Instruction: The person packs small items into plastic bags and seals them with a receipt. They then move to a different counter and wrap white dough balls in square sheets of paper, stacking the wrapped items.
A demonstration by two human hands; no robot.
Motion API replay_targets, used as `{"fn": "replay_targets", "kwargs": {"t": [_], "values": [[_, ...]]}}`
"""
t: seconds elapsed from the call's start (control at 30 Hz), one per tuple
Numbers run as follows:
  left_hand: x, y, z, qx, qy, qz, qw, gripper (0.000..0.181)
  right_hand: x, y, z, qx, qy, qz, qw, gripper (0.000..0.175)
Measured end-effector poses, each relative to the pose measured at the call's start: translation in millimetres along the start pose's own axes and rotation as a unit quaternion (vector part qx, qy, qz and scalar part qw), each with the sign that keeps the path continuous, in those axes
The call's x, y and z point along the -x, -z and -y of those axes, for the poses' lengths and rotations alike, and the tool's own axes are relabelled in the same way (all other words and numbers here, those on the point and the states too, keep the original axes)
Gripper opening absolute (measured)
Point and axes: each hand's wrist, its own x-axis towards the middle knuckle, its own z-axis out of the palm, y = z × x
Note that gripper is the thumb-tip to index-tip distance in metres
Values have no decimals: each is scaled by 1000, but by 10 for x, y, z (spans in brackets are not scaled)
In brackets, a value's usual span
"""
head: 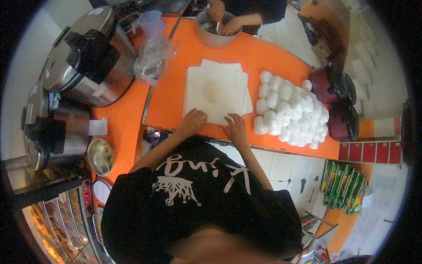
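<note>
A stack of white paper sheets (pixel 197 85) lies on the orange table in front of me, with the lower sheets turned askew. A pale yellowish round patch (pixel 213 92) shows near the middle of the top sheet; whether it is a stain or a thin layer of food, I cannot tell. My left hand (pixel 194 121) rests its fingertips at the near left corner of the sheets. At the near right edge, my right hand (pixel 236 128) has its fingers slightly spread and curved. Nothing is visible inside either hand.
White rounded wrapped bundles (pixel 291 110) are piled to the right, beside dark lidded pots (pixel 343 120). Across the orange table (pixel 280 56), another person's hands work in a metal pot (pixel 216 41). Clear plastic bags (pixel 151 59) and large steel cookers (pixel 95 66) stand left.
</note>
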Motion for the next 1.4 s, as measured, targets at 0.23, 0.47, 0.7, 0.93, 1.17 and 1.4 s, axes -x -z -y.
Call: {"fn": "replay_targets", "kwargs": {"t": [0.23,0.47,0.7,0.93,1.17,1.4], "values": [[139,141,484,90,88,115,985,20,-279,147,-503,-152,-64,87,982,17],[-262,305,669,459,265,-201,824,27,-1061,-147,-858,-391,-270,33,879,14],[-686,426,824,211,341,-110,910,53,-1212,-360,-912,-206,-252,20,945,37],[-1165,326,675,280,114,-58,951,54,-476,-250,-1195,-186,-191,131,955,32],[-1235,100,990,201,95,-21,975,64,-1296,-677,-1684,-562,-340,10,754,50],[-1386,466,1073,76,117,-37,990,74,-2363,-270,-1175,-154,-79,270,947,50]]}}
